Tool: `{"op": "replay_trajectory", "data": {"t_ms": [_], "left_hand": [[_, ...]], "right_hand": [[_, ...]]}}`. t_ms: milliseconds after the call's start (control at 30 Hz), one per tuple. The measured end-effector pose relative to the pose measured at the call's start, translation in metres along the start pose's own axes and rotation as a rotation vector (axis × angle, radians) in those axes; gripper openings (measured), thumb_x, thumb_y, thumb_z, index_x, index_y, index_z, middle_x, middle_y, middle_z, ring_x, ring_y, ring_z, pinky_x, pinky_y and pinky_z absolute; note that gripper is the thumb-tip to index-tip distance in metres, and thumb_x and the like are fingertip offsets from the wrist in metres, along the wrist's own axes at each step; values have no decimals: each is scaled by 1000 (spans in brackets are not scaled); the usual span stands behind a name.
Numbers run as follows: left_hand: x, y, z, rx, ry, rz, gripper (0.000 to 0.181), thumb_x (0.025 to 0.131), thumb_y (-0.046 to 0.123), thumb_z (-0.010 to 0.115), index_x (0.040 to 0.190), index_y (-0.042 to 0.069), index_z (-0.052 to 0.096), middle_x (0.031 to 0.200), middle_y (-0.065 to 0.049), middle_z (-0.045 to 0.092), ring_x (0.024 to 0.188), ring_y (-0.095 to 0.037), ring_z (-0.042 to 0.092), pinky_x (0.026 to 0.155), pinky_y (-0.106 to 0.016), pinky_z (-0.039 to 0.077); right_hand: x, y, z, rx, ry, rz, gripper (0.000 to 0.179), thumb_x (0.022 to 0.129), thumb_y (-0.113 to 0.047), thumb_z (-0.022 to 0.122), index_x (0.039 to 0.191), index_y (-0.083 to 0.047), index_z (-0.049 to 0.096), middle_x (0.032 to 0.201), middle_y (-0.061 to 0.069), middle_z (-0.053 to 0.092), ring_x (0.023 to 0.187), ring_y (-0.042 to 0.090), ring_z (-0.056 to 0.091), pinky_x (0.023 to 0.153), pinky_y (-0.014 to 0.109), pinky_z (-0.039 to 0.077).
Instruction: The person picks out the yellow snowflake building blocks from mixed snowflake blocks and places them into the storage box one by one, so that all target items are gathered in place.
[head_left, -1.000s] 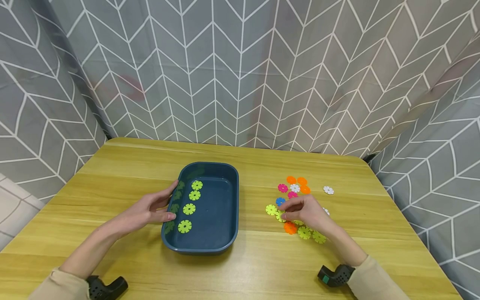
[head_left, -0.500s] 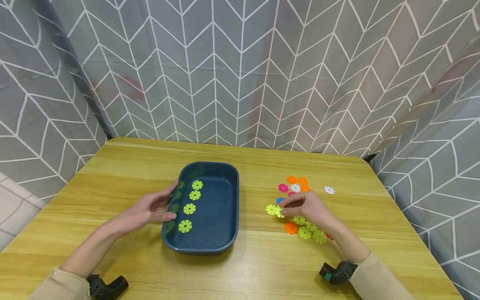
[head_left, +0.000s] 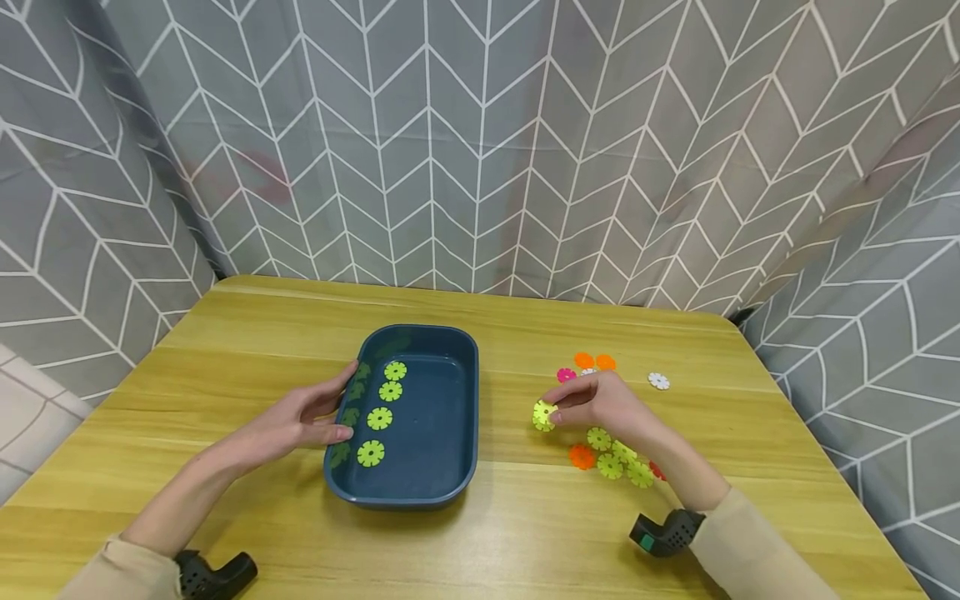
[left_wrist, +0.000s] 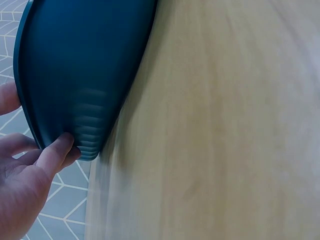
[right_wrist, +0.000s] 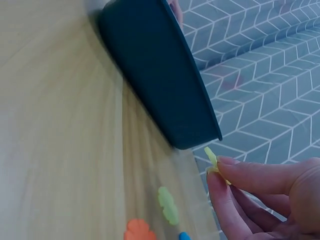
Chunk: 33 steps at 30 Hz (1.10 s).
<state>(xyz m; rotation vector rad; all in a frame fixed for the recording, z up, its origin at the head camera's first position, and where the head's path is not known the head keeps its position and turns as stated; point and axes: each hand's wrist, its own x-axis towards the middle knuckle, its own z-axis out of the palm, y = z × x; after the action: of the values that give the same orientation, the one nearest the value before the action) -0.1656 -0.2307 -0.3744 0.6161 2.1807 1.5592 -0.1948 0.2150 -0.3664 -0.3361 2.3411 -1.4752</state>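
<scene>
The left hand (head_left: pixel 307 414) grips the left side of a dark blue plastic basin (head_left: pixel 470 400), thumb and fingers at its rim. In the left wrist view, fingertips (left_wrist: pixel 64 142) touch the basin's outer wall. Inside the basin, several yellow-green notched plastic discs (head_left: pixel 379 418) lie in a row along the left. The right hand (head_left: pixel 611 408) pinches a yellow-green disc (right_wrist: pixel 211 157) between thumb and finger, raised above the table right of the basin. Below it in the right wrist view lies another yellow-green disc (right_wrist: pixel 168 205). The right hand hides part of the pile.
Several yellow-green discs (head_left: pixel 610 465) lie near the right forearm, beside an orange disc (head_left: pixel 582 457) and a partly hidden red one (head_left: pixel 657 471). Farther back are orange discs (head_left: pixel 605 362), a pink disc (head_left: pixel 566 375) and a white disc (head_left: pixel 658 381). A patterned curtain (head_left: pixel 480 150) hangs behind the wooden table (head_left: pixel 510 533).
The right hand has picked up a yellow-green disc from the pile and moved slightly left and up with it. The left hand and the basin have stayed in place.
</scene>
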Motion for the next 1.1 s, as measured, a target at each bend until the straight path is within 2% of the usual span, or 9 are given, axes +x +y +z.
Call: {"op": "replay_trajectory", "data": {"t_ms": [100, 333, 567, 833, 1100], "left_hand": [[0, 0, 0, 1, -1, -3, 89, 97, 15, 63, 160, 4, 2, 163, -30, 10, 147, -50, 21, 98, -13, 43], [0, -1, 0, 7, 1, 3, 89, 97, 15, 63, 160, 3, 2, 163, -31, 11, 146, -50, 22, 99, -13, 43], [0, 0, 1, 10, 3, 2, 88, 97, 15, 63, 160, 2, 2, 162, -31, 11, 146, -51, 22, 99, -13, 43], [0, -1, 0, 7, 1, 8, 88, 97, 14, 63, 160, 2, 2, 162, -31, 11, 146, -51, 22, 99, -13, 43], [0, 0, 0, 22, 8, 7, 88, 97, 15, 63, 160, 3, 3, 162, -30, 12, 146, -50, 23, 99, -14, 44]], "right_hand": [[2, -4, 1, 7, -11, 9, 33, 83, -17, 82, 112, -5, 75, 109, 11, 73, 93, 20, 70, 84, 40, 59], [6, -15, 4, 29, -40, -24, 34, 83, -14, 81, 114, 0, 73, 104, 14, 73, 91, 22, 70, 85, 35, 58], [12, -24, 8, 60, -41, -31, 34, 83, -12, 81, 115, 1, 73, 103, 14, 75, 92, 23, 72, 87, 44, 57], [17, -37, 16, 84, -69, -38, 34, 84, -12, 80, 116, -2, 73, 104, 13, 75, 102, 38, 70, 94, 48, 55], [23, -52, 29, 105, -85, -66, 33, 85, -7, 79, 116, 0, 73, 109, 17, 74, 96, 28, 73, 90, 40, 58]]}}
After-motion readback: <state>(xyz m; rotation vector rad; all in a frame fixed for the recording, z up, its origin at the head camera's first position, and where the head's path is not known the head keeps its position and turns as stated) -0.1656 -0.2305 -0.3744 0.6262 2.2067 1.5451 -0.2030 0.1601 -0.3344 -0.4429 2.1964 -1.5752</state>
